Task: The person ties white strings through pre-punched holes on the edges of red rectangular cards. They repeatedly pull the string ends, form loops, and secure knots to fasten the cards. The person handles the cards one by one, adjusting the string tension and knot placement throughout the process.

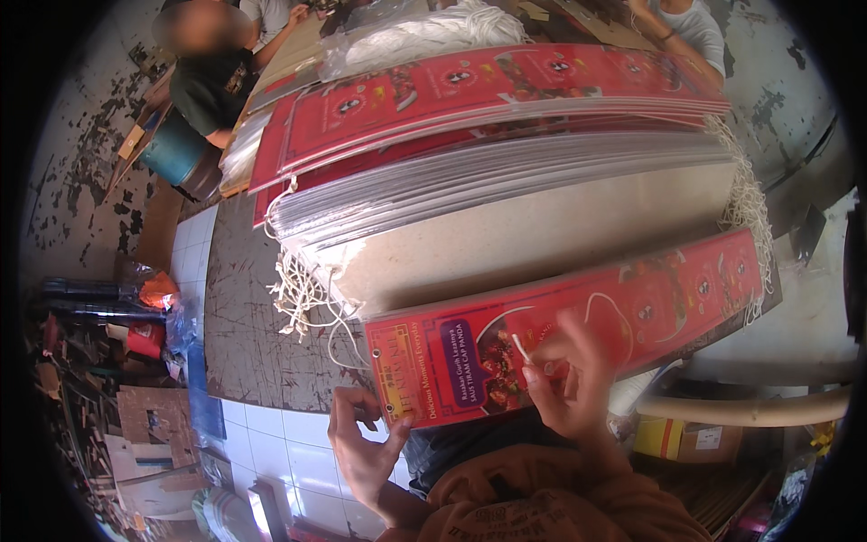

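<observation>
A long red printed board (659, 316) with food pictures lies across the near side of the table, its lower edge toward me. My left hand (363, 443) grips its lower left corner, thumb on the printed face, near a small metal eyelet. Over the board's middle, my right hand (578, 384) pinches a white cord (522, 350) between thumb and finger, the cord's end sticking up. A cord loop also hangs at the board's left end. Behind it stands a thick stack of similar boards (506, 221), pale sides toward me, with knotted white cords (302, 294) bunched at its left end.
More red boards (433, 86) lie on top beyond the stack, with a bundle of white cord (442, 32) behind. Cords also hang at the stack's right end. Two people work across the scuffed table (244, 316). Scrap wood and boxes crowd the floor at left; a cardboard box (709, 443) stands right.
</observation>
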Motion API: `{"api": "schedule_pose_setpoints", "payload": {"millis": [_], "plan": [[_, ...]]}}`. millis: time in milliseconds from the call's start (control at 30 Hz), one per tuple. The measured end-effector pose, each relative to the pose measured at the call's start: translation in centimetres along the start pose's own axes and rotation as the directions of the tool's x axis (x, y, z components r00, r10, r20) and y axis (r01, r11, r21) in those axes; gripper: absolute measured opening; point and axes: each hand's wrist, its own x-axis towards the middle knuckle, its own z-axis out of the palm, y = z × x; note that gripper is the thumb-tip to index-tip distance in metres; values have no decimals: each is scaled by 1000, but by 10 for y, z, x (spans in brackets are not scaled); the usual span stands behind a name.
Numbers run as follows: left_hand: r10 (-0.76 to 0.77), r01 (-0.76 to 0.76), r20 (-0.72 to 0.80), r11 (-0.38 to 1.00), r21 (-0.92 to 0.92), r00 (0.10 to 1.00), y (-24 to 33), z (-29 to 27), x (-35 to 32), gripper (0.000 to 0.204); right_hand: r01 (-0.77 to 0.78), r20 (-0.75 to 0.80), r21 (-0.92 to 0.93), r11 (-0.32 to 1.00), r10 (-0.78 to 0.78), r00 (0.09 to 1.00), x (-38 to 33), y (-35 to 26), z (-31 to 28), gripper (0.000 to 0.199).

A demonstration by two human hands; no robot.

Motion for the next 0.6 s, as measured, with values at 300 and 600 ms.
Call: {"api": "schedule_pose_setpoints", "payload": {"millis": [300, 600], "plan": [[-209, 213, 54, 974, -82, 976, 10, -3, -2, 30, 278, 152, -320, 906, -241, 959, -1, 2, 8, 35], [-147, 128, -33, 933, -338, 989, 7, -6, -14, 40, 286, 165, -270, 919, -249, 955, 6, -15, 8, 39]]}}
